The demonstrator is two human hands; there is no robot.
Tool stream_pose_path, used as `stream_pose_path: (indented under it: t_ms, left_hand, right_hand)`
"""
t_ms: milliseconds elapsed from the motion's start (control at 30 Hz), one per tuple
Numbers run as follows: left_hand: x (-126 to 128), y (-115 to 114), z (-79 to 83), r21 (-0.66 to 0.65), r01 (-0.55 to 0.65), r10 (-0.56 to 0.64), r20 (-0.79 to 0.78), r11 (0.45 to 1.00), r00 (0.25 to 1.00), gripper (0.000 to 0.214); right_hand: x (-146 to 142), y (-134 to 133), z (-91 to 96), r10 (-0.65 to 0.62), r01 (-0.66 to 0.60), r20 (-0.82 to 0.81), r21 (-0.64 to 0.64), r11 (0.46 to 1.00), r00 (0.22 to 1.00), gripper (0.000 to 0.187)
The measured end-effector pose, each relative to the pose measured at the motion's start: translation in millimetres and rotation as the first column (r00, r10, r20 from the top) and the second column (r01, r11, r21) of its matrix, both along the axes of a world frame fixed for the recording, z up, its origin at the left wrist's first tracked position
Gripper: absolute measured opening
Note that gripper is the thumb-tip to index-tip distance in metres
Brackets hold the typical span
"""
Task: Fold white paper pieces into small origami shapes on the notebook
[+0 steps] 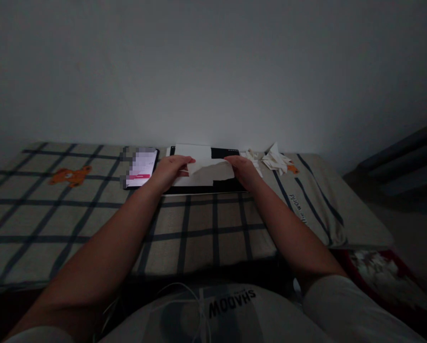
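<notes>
A strip of white paper (pixel 211 167) with an uneven lower edge spans the gap between my two hands. My left hand (pixel 171 170) pinches its left end between thumb and fingers. At the other end, my right hand (pixel 242 166) grips it the same way. Below the strip lies a white sheet (pixel 193 150), resting on a flat black-and-white board or folder (pixel 224 151). Part of the sheet and board is hidden by my hands and the strip.
Left of the board is a lit tablet or phone (pixel 141 169). Crumpled paper pieces (pixel 275 159) lie to the right. A checked cloth (pixel 102 228) covers the table, against a plain wall (pixel 213 71). A red container (pixel 388 276) with paper scraps stands low at right.
</notes>
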State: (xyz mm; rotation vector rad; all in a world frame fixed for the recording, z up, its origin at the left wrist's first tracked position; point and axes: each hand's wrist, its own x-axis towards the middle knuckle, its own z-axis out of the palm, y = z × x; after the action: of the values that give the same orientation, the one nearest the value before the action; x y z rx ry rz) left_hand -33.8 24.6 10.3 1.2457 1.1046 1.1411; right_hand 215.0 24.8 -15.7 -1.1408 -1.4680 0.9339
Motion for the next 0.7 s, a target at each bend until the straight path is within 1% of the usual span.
stream_pose_path:
  t_ms: [100,167,233,333,400,567,633,700]
  left_hand:
    - [1.7,-2.0,-0.2,0.036,-0.020,0.024,-0.111,0.999,0.994,0.021]
    - [1.9,-2.9,0.1,0.055,-0.009,0.018,-0.163,0.998,0.986,0.024]
    - [1.4,-3.0,0.8,0.049,0.030,-0.021,-0.175,0.998,0.984,0.026]
    - [0.3,-2.9,2.3,-0.010,0.106,-0.106,-0.140,0.994,0.984,0.026]
    - [-0.3,-3.5,2.8,-0.033,0.134,-0.137,-0.133,0.990,0.982,0.024]
    - [-0.3,-5.1,-0.7,-0.075,0.221,-0.231,-0.200,0.972,0.952,0.019]
    - [0.9,-5.3,-2.5,-0.091,0.224,-0.239,-0.223,0.970,0.945,0.018]
    - [2.5,-5.8,-2.9,-0.100,0.198,-0.216,-0.234,0.975,0.948,0.018]
  right_hand:
    - [-0.4,-0.1,-1.6,0.051,-0.066,-0.150,-0.094,0.993,0.987,0.032]
    - [0.6,0.3,-2.9,0.067,-0.095,-0.212,-0.125,0.988,0.975,0.035]
    - [1.6,0.9,-3.4,0.061,-0.087,-0.208,-0.122,0.989,0.976,0.037]
    - [1.7,0.1,-2.0,0.043,-0.063,-0.195,-0.097,0.993,0.980,0.036]
    - [0.7,-1.9,0.4,0.045,-0.057,-0.169,-0.068,0.996,0.985,0.034]
    - [-2.1,-7.3,5.2,0.086,-0.086,-0.069,-0.006,0.996,0.994,0.033]
    - [-2.4,-8.1,5.8,0.101,-0.101,-0.061,0.002,0.995,0.993,0.034]
    - [-2.2,-8.5,6.7,0.111,-0.111,-0.057,0.006,0.994,0.992,0.035]
